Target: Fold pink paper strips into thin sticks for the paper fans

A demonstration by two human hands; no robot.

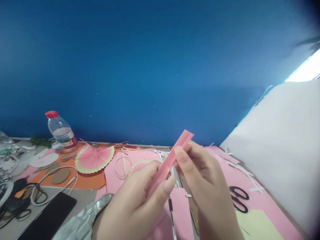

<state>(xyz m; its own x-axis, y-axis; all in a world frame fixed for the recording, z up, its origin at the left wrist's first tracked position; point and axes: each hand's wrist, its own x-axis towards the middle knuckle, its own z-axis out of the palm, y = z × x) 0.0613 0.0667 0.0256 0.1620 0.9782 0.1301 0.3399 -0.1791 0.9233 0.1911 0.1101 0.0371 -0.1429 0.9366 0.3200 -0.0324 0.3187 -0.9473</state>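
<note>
A narrow folded strip of pink paper (172,158) slants up from lower left to upper right in front of me. My left hand (135,203) pinches its lower end between thumb and fingers. My right hand (202,186) grips the strip higher up, thumb pressed on its face near the middle. Both hands are held above the table, over pink paper sheets (180,213) and a pen (171,213).
A pink pleated paper fan (94,158) lies on orange card (87,181) at the left, by a plastic bottle with a red cap (61,131). Black scissors (238,198) rest at the right. A black phone (48,216), white cable and paper scraps lie about. A blue wall rises behind.
</note>
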